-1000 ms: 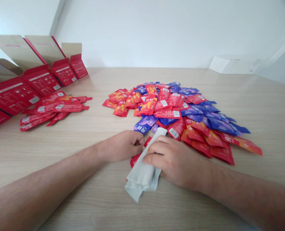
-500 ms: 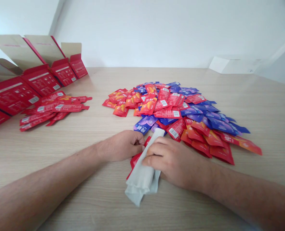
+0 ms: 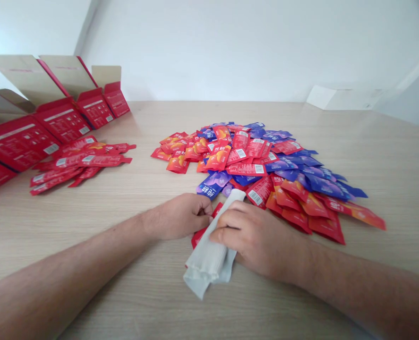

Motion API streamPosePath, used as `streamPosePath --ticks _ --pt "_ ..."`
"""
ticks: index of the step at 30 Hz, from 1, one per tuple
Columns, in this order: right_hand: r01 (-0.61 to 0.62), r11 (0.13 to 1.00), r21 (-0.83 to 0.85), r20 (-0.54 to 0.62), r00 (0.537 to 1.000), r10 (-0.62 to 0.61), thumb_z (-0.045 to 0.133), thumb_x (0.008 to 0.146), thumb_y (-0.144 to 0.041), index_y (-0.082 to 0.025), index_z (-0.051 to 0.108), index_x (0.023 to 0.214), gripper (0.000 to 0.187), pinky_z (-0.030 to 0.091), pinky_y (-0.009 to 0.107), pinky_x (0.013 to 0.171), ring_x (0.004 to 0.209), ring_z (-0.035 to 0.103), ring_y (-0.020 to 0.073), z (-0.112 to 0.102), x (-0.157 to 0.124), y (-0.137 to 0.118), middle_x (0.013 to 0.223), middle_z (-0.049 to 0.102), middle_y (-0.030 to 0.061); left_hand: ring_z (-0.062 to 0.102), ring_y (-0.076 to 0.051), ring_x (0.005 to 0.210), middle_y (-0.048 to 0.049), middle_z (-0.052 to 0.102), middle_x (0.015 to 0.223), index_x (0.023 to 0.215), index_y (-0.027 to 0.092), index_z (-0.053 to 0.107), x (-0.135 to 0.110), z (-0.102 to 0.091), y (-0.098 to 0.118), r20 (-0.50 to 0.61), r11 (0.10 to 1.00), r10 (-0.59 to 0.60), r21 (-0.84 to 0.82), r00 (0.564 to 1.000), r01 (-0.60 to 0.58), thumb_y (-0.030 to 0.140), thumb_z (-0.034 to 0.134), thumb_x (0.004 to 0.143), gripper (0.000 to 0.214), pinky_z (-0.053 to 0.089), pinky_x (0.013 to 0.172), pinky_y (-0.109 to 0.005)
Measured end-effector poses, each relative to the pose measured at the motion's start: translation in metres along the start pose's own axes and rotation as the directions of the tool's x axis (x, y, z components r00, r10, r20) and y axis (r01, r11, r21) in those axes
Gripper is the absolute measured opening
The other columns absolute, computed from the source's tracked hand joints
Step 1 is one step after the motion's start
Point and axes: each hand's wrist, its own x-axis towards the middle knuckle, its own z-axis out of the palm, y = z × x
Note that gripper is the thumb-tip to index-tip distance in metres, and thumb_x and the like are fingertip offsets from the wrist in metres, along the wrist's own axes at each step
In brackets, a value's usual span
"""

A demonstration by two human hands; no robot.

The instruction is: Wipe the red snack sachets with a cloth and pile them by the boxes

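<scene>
Tabletop [image 3: 124,212] bears white pouch [image 3: 205,262] pinned beneath fingers [image 3: 230,218] of right hand [image 3: 262,241].

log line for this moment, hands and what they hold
left hand: pinching red sachet | right hand: gripping pale pouch over it | behind: mixed sachet pile | far left: open red boxes

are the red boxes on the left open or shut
Open: the red boxes stand with their lids tilted up, plain cardboard insides showing.
</scene>
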Motion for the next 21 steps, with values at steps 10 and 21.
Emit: streamPosePath --ticks 10,21 --pt "-0.029 1.0 0.004 -0.021 0.999 0.029 0.063 0.096 -0.015 -0.018 0.072 0.115 0.021 0.048 0.041 0.092 0.103 0.057 0.0249 0.0001 -0.0002 0.0014 0.107 0.069 0.0084 0.052 -0.012 0.064 0.0068 0.059 0.068 0.084 0.023 0.062 -0.0008 0.0011 -0.0009 0.007 1.0 -0.012 -0.009 1.0 0.012 0.025 0.053 0.083 0.009 0.035 0.056 -0.023" --pt "-0.011 1.0 -0.019 0.001 1.0 0.011 0.062 0.098 -0.016 -0.018 0.073 0.114 0.019 0.048 0.041 0.093 0.103 0.058 0.0251 -0.001 0.0005 -0.0002 0.106 0.07 0.0079 0.052 -0.012 0.064 0.0064 0.06 0.068 0.084 0.023 0.062 0.0 0.0027 -0.0021 -0.011 1.0 -0.009 -0.002 1.0 0.009 0.024 0.053 0.082 0.01 0.035 0.056 -0.023"
